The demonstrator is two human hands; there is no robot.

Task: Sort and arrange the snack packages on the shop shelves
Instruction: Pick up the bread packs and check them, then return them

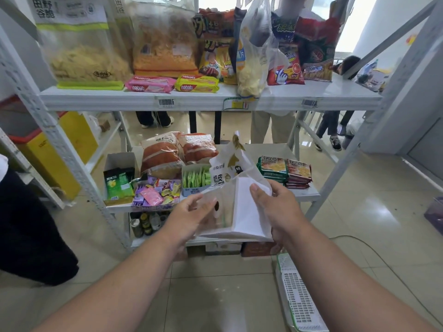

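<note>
Holding a white, partly clear bag [236, 195] at frame centre, I grip it between both hands: left [191, 215], right [275, 207].

Glossy beige tiled floor [359, 212] beneath the scene. A white perforated plastic basket [297, 295] lies on the floor at lower right, a thin cable [374, 254] curving just beside it. A yellow bin [72, 144] with a red rim stands at left. Bystanders' legs and shoes [335, 142] appear beyond, near a bright window [354, 20].
</note>
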